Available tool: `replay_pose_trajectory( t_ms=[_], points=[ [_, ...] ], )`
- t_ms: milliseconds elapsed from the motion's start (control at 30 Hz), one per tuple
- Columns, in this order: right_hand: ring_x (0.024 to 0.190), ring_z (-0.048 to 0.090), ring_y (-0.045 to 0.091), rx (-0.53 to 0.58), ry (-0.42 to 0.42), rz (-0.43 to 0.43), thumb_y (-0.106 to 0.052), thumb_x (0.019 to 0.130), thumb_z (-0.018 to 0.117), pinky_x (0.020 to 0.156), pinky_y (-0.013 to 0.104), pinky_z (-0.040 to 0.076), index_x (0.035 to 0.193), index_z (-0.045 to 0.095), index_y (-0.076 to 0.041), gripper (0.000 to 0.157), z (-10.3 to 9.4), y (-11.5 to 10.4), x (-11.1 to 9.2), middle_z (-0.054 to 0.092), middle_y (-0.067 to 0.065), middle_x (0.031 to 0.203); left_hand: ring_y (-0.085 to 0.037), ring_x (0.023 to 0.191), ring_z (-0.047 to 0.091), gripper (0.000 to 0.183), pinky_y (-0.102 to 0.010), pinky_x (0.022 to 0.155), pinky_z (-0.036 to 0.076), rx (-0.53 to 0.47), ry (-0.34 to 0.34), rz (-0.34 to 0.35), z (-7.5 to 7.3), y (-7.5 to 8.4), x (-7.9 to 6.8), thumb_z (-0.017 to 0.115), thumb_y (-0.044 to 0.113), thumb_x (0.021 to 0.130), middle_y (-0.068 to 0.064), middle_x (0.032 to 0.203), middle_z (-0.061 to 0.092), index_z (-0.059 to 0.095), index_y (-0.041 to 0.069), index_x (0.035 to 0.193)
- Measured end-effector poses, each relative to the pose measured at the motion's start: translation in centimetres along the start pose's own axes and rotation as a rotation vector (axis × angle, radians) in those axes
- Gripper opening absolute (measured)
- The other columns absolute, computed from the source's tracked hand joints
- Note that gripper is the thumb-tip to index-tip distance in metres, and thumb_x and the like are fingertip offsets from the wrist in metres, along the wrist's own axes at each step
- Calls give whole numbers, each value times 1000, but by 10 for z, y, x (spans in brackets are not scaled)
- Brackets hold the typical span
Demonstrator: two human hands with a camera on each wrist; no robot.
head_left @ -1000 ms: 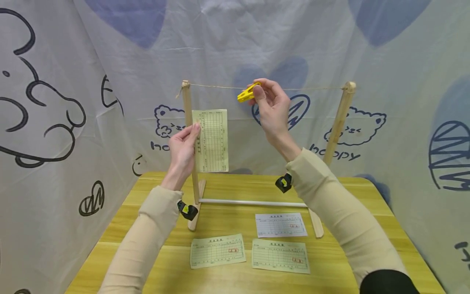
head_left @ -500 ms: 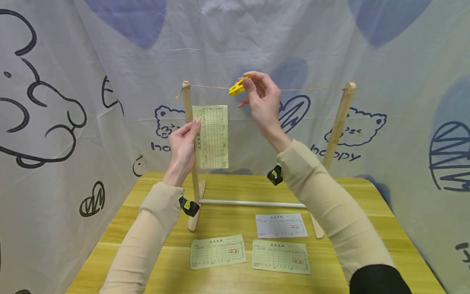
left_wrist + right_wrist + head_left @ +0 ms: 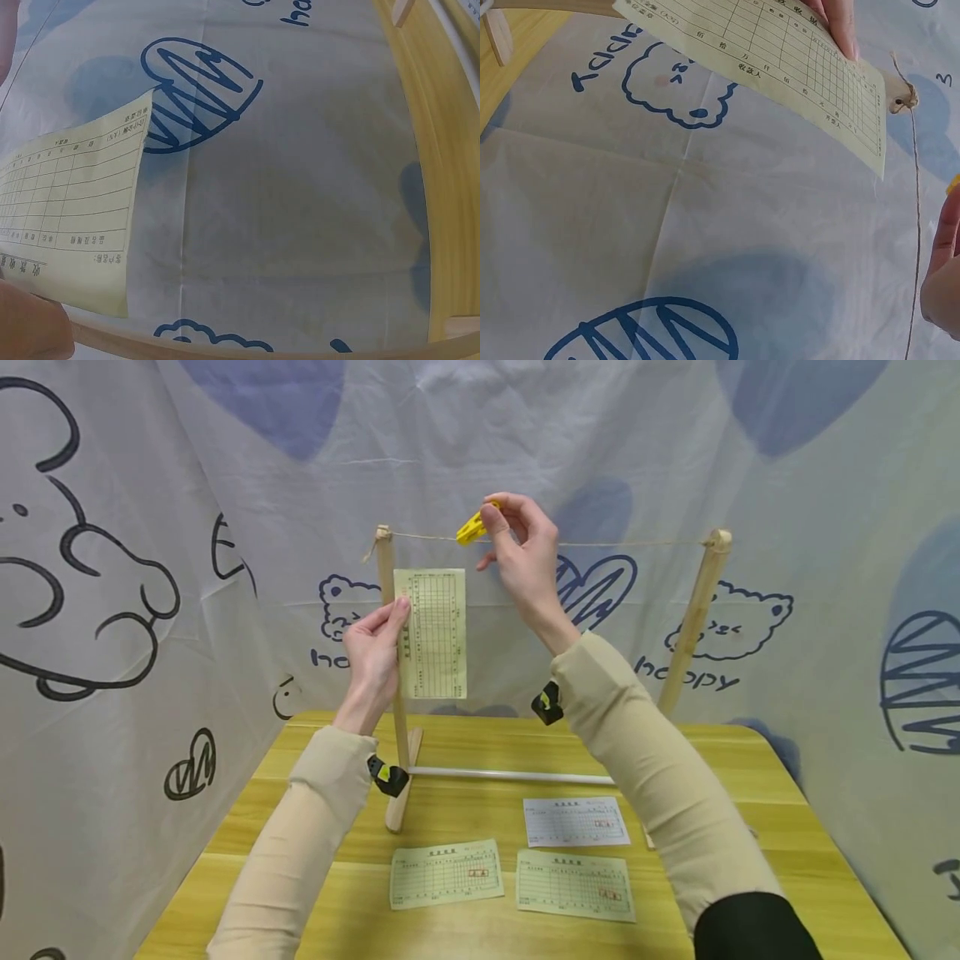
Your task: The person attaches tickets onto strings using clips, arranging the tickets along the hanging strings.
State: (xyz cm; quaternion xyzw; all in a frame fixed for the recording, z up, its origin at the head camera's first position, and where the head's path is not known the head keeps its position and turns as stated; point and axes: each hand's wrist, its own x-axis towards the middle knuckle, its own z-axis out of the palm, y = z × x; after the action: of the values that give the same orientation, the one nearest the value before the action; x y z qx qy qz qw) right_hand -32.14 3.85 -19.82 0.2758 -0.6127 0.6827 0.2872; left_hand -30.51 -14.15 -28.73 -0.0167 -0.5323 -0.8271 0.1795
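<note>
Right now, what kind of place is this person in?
Maybe a little make-do workspace indoors, though I can't be sure. Cloth printed with cartoon bears and hearts hangs around a wooden table, where a wooden frame has a string across it.

1. We see a cream left sleeve [image 3: 288, 835] between seven and eight o'clock.
2. Our matching right sleeve [image 3: 637, 747] lies at four, its black band [image 3: 756, 928] nearer five.
3. Our cuffs [image 3: 333, 760] bear black cameras [image 3: 387, 777], marked yellow-green.
</note>
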Motion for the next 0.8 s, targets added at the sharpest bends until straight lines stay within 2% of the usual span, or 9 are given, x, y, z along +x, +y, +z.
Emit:
replay_pose_trajectory(
  t_ms=[333, 667, 800],
  points=[
    [81, 65, 9, -17, -8, 17, -11, 100, 61, 55, 25, 57, 117, 61, 7, 25, 6, 1, 7, 63, 5, 96, -8, 80, 73, 32, -19, 77, 61, 35, -14, 13, -1, 2, 2, 70, 17, 95, 5, 91, 77, 67, 0, 121],
    [61, 59, 10, -44, -8, 57, -14, 98, 64, 40, 26, 47, 114, 63, 7, 27, 12, 1, 16, 64, 2, 91, -8, 78, 73, 31, -19, 75, 61, 27, -16, 17, 3, 5, 2, 71, 16, 94, 5, 88, 77, 68, -1, 119],
    [61, 59, 9, -51, -11, 94, -13, 97, 65, 37, 25, 43, 115, 63, 7, 27, 16, 2, 20, 61, 0, 95, -7, 79, 73, 30, -19, 75, 60, 26, -18, 25, 4, 5, 2, 71, 16, 94, 5, 88, 77, 68, -1, 119]
  ],
)
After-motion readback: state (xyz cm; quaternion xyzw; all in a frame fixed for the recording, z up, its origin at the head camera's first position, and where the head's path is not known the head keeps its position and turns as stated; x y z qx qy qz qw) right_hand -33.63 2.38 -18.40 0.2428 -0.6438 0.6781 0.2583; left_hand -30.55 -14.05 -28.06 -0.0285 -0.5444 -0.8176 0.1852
